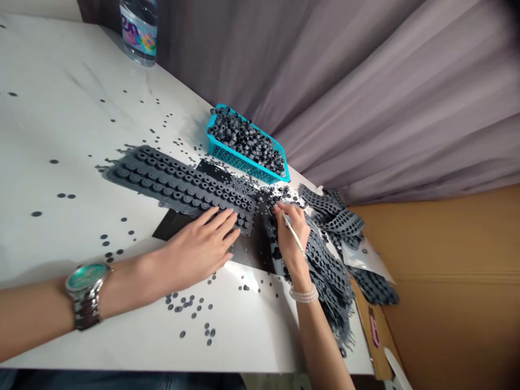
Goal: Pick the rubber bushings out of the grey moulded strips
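A long dark grey rubber strip point(179, 176) with rows of round raised rings lies slanted across the table. My left hand point(209, 238) rests flat on its near right end, fingers stretched out. To the right, my right hand point(293, 227) is closed around a thin white pen-like tool point(293, 234); the tool's tip is hidden by the fingers. That hand is over small dark loose pieces point(280, 194), at the edge of a pile of perforated grey rubber sheets point(329, 265). A black mat point(260, 249) lies partly under the strip.
A turquoise basket point(244, 162) full of small dark cylindrical pieces stands at the table's back edge, by a grey curtain point(325, 81). A water bottle point(139, 32) stands at the back left. Small dark discs point(184, 303) are scattered on the white table. A pink cutter point(374, 327) lies at the right.
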A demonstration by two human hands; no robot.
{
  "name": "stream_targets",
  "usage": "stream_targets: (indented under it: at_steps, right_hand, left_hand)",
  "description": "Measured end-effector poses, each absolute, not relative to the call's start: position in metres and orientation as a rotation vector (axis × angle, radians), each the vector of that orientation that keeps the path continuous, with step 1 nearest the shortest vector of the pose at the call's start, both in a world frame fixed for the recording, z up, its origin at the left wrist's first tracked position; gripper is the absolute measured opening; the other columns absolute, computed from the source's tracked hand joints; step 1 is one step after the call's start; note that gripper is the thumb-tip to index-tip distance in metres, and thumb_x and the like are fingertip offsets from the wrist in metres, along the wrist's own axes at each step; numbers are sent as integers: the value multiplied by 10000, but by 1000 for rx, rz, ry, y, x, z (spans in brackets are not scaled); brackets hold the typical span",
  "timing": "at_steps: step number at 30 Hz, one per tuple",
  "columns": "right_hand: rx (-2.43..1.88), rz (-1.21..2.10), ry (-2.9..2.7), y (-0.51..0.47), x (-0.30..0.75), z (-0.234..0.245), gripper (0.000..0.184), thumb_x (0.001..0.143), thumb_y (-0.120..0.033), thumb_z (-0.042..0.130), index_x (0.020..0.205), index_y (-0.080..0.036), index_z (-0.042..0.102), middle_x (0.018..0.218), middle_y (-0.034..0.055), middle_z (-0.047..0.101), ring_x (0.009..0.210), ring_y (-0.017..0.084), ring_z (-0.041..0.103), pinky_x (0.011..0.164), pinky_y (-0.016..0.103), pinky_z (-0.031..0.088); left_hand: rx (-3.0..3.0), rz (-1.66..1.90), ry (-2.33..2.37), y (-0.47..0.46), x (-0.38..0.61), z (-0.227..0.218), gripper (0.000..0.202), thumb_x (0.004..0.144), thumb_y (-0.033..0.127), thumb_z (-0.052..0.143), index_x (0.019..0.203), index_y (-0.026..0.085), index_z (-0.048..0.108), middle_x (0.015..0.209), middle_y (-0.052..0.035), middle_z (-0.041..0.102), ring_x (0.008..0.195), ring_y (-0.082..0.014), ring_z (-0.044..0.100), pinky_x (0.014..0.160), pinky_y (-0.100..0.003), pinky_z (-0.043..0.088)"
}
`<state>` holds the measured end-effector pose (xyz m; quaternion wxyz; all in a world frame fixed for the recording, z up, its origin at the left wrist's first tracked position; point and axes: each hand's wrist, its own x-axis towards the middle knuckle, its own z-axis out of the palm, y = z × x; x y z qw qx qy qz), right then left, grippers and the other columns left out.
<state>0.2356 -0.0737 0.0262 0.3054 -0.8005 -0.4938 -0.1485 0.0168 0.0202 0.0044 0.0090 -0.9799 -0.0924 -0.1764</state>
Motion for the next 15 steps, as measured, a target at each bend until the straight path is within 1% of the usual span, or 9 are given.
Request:
stream_targets:
  at_steps: [4,7,9,12,15]
  right_hand:
    - [-1980,-356,-1525,-82,223,23,162,923,-300,568,991,-223,694,1017,73,709,1012,194,647,874,349,526]
    - [-1867,-262,-1747,-90,213,16,147,927,-229,565,1038,-222,662,1066,75,713,1084,195,631,903,359,523]
    - [-1826,-266,-1845,-93,209,12,149,923,-200,569,1050,-218,646,1109,82,711,1117,204,621,907,375,516]
    - [-1795,-348,-1902,-91,206,9,141,911,-172,585,1040,-207,628,1115,93,717,1099,213,635,865,377,514]
    - [-1764,-380,-1956,-89,206,10,143,897,-149,601,1029,-205,608,1096,89,726,1080,218,646,837,370,511]
  left_hand:
    - [-3086,-471,-339,6,25,-1,543,955,432,404,1359,95,539,1449,-209,478,1368,-327,418,1119,-480,324]
    - [-3074,-454,-401,1,27,-2,584,945,457,417,1363,65,526,1471,-223,437,1377,-336,404,1124,-481,320]
    - [-3073,-472,-409,0,27,-4,614,942,470,416,1364,35,516,1479,-226,420,1385,-333,391,1132,-480,311]
    - [-3093,-513,-370,-1,25,-7,626,957,456,389,1378,3,484,1474,-211,431,1385,-310,397,1139,-463,308]
    - [-3130,-527,-344,-1,22,-8,607,963,449,386,1367,11,501,1447,-189,474,1351,-289,448,1124,-422,332]
